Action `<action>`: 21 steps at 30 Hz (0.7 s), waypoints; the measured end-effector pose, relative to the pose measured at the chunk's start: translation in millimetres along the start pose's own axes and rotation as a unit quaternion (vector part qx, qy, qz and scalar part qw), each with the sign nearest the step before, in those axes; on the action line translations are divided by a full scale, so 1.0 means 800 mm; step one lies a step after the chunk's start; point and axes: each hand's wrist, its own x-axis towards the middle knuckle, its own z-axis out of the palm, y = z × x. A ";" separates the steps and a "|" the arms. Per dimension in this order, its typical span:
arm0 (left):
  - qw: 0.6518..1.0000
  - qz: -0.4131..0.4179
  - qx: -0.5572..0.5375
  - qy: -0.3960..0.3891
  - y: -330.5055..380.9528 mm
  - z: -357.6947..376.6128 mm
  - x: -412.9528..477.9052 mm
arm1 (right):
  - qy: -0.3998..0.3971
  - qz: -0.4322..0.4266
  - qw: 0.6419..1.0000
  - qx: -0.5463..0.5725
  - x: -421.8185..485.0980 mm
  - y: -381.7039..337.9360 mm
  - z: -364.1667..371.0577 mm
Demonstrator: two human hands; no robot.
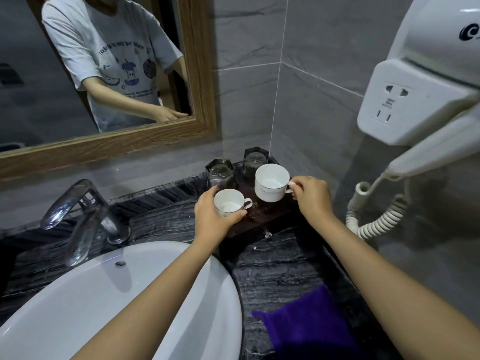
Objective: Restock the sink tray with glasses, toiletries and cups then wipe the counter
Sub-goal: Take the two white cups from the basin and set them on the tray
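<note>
Mid-frame, left hand (210, 216) wraps the small cup (230, 203) w/ a closed grip, right hand (310, 197) pinches the big cup (271, 181) handle, both just above the dark tray (262, 219), glasses (220, 172) behind.

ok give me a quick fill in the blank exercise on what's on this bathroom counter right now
1. Each hand holds a white ____ over the dark tray.
2. The right hand grips its cup by the ____.
3. Behind the cups stand ____ dark glasses.
4. The cloth lying on the counter is ____.

Missing words: cup; handle; two; purple
</note>
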 end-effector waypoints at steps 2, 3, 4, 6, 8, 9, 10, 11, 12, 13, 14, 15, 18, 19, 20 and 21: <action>0.999 -0.027 0.028 0.007 -0.017 -0.004 0.002 | 0.008 0.013 1.000 -0.018 0.007 0.007 0.009; 0.999 -0.039 0.035 0.006 -0.023 -0.004 0.005 | 0.011 0.017 1.000 -0.023 0.010 0.009 0.013; 0.998 -0.050 0.036 0.002 -0.029 -0.002 0.007 | 0.011 0.020 0.999 -0.028 0.013 0.012 0.017; 0.998 -0.064 0.029 -0.010 -0.035 0.003 0.012 | 0.002 0.014 0.999 -0.041 0.019 0.018 0.025; 0.997 -0.070 0.008 -0.025 -0.039 0.009 0.015 | -0.022 0.004 0.998 -0.055 0.024 0.024 0.032; 0.997 -0.070 -0.003 -0.030 -0.041 0.012 0.016 | -0.037 0.000 0.997 -0.061 0.027 0.027 0.035; 0.997 -0.071 -0.012 -0.030 -0.042 0.014 0.016 | -0.052 -0.004 0.997 -0.064 0.029 0.029 0.038; 0.997 -0.071 -0.019 -0.027 -0.043 0.016 0.016 | -0.066 -0.008 0.996 -0.067 0.030 0.031 0.040; 0.997 -0.071 -0.023 -0.023 -0.044 0.018 0.017 | -0.077 -0.011 0.995 -0.067 0.031 0.032 0.042; 0.997 -0.072 -0.024 -0.019 -0.046 0.019 0.018 | -0.088 -0.013 0.994 -0.062 0.031 0.034 0.044; 0.997 -0.073 -0.023 -0.016 -0.047 0.020 0.018 | -0.097 -0.015 0.994 -0.056 0.031 0.035 0.046; 0.997 -0.074 -0.021 -0.013 -0.048 0.021 0.019 | -0.104 -0.018 0.993 -0.053 0.031 0.036 0.047; 0.997 -0.076 -0.015 -0.006 -0.049 0.022 0.022 | -0.114 -0.024 0.992 -0.051 0.031 0.040 0.051; 0.997 -0.077 -0.013 -0.004 -0.049 0.022 0.023 | -0.114 -0.022 0.992 -0.049 0.031 0.042 0.052; 0.997 -0.077 -0.011 -0.004 -0.049 0.022 0.023 | -0.113 -0.020 0.992 -0.050 0.031 0.044 0.054; 0.997 -0.077 -0.010 -0.003 -0.049 0.023 0.023 | -0.111 -0.017 0.992 -0.051 0.031 0.045 0.056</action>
